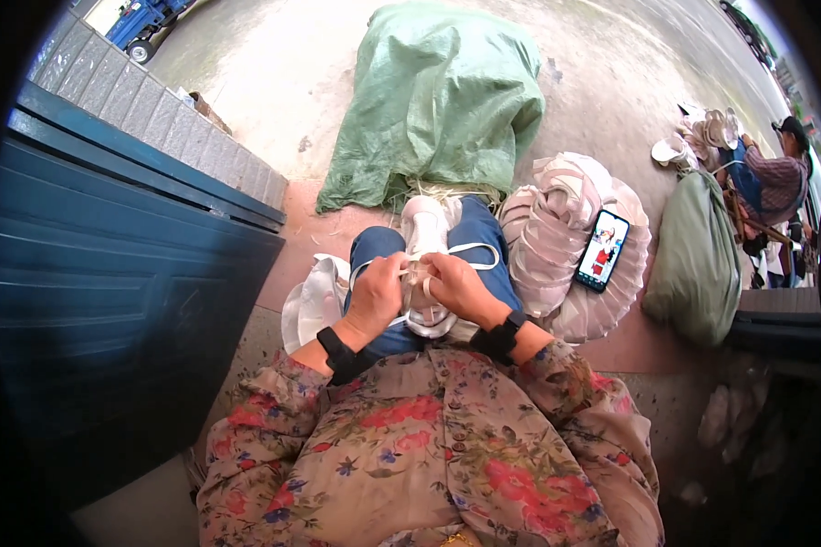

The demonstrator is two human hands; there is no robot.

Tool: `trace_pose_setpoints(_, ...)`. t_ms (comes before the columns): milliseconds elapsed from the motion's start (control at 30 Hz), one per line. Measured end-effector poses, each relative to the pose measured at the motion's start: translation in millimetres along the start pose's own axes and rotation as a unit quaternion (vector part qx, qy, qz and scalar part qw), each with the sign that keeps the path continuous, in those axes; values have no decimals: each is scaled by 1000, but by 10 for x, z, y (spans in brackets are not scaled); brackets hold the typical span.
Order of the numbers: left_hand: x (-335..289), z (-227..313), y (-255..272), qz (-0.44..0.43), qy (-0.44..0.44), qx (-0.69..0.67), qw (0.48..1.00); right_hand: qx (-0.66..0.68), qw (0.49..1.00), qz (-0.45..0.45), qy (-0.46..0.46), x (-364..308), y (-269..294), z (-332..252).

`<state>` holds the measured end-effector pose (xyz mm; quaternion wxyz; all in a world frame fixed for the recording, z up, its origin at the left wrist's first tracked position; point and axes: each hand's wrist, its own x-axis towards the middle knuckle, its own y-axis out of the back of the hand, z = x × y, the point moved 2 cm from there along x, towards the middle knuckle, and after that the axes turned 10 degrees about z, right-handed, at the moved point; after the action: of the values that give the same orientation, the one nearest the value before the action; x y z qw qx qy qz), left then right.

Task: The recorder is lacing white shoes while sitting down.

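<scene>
The floor (283, 109), pale concrete far and pinkish near, bears a green sack (447, 100) at far centre, stacked pale-pink pieces (552, 242) and a bulging olive sack (698, 260) at right, and whitish pieces (312, 305) at left.

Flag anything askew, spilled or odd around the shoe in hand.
A phone, screen lit, lies on the stacked pale shoe pieces, right of the white shoe: odd, as it isn't a shoe part. Straw-like strands stick out at the near edge of the green sack, looking untidy. No obvious damage.
</scene>
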<state>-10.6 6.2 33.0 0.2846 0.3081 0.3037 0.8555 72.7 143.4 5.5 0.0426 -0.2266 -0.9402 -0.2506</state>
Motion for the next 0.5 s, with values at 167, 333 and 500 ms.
trace_pose_setpoints(167, 103, -60, -142, -82, 4, 2, 997, 101, 978, 0, -181, 32, -47, 33)
trace_pose_setpoints(333, 219, -24, -177, -115, -92, -22, 989, 230, 944, -11, -235, 11, -128, 249)
trace_pose_setpoints(500, 176, -160, 78, -108, -142, 115, 977, 223, 945, 10, -238, -6, 77, 244)
